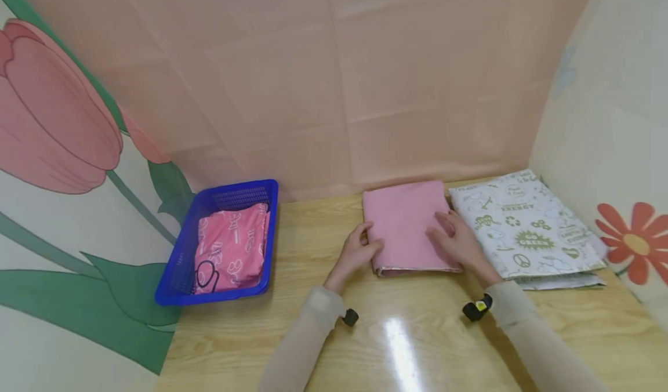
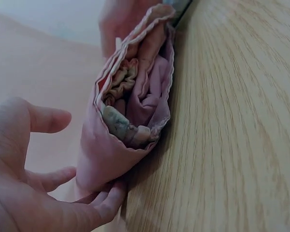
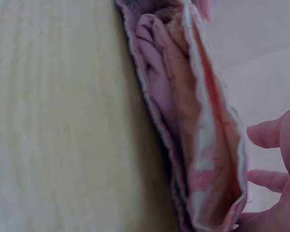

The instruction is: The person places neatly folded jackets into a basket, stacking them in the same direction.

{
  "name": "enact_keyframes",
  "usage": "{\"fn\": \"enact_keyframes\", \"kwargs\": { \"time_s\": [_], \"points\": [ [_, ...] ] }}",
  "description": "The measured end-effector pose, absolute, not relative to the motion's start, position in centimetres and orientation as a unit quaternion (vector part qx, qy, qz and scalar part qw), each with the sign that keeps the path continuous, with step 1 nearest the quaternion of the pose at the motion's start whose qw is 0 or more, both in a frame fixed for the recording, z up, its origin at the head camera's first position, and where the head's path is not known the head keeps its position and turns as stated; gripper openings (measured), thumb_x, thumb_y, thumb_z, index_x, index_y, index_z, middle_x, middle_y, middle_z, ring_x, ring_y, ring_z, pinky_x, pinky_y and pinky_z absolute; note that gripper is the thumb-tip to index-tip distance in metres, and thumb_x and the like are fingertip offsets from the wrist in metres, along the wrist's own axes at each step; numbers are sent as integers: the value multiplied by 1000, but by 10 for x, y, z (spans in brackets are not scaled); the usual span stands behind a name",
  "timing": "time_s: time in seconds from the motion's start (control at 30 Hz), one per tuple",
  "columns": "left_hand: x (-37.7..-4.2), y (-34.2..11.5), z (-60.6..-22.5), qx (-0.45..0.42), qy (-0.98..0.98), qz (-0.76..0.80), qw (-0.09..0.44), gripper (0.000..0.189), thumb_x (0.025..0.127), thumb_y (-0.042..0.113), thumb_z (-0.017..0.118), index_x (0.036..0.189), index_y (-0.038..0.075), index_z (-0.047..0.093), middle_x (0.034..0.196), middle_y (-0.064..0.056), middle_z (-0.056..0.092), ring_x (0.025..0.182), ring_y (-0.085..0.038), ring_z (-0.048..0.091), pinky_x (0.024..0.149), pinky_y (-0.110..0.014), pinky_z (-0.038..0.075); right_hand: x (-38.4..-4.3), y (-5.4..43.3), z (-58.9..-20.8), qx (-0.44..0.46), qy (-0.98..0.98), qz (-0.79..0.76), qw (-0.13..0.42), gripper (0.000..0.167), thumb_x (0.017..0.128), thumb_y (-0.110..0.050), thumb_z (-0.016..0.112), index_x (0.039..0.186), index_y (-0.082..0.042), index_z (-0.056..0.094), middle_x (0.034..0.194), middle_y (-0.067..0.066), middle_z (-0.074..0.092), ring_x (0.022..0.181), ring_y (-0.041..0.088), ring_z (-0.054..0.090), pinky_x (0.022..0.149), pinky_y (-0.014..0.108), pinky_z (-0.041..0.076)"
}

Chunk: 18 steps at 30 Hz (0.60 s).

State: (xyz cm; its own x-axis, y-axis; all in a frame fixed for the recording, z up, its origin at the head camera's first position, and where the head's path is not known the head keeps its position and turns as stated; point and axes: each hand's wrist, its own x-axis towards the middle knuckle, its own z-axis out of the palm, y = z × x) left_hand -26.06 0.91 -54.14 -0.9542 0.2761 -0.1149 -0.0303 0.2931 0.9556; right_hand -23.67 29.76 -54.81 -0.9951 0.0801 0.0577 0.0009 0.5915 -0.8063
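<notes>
A folded pink cloth bundle (image 1: 404,221) lies flat on the wooden table, its layered open end towards me. Inside that end, the left wrist view shows crumpled pink fabric (image 2: 152,87). My left hand (image 1: 356,254) is at the bundle's left edge; its lower fingers touch the side while the thumb stands away. On the right side, my right hand (image 1: 459,240) rests at the edge with loosely spread fingers, its fingertips (image 3: 263,135) close to the cloth in the right wrist view. Neither hand grips it.
To the left stands a blue plastic basket (image 1: 175,276) with a folded pink patterned cloth (image 1: 232,244) in it. Right of the bundle lies a folded white cloth with green prints (image 1: 522,224). A pink curtain (image 1: 313,90) hangs behind the wooden table (image 1: 308,224).
</notes>
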Motion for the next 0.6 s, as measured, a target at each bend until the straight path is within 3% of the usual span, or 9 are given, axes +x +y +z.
{"fn": "enact_keyframes", "kwargs": {
  "time_s": [0.23,0.47,0.6],
  "points": [
    [-263,14,-544,61,809,571,123,59,97,29,75,152,20,57,168,-11,44,157,-33,36,127,-56,32,-246,295,-542,-39,-852,521,-23,74,107,-38,64,166,-5,35,173,23,29,162,45,20,129,64,21],
    [-267,15,-545,60,802,577,142,57,95,20,75,149,23,60,167,-10,46,157,-31,37,126,-53,35,-250,302,-546,-49,-824,563,-49,68,107,-22,65,166,-8,36,177,23,16,163,46,12,130,66,14],
    [-270,16,-545,59,784,597,159,63,91,16,77,150,25,60,168,-12,43,156,-33,36,126,-53,35,-251,307,-548,-47,-810,581,-62,69,106,-16,66,167,-9,35,177,24,13,161,48,15,128,64,21]
  ]
}}
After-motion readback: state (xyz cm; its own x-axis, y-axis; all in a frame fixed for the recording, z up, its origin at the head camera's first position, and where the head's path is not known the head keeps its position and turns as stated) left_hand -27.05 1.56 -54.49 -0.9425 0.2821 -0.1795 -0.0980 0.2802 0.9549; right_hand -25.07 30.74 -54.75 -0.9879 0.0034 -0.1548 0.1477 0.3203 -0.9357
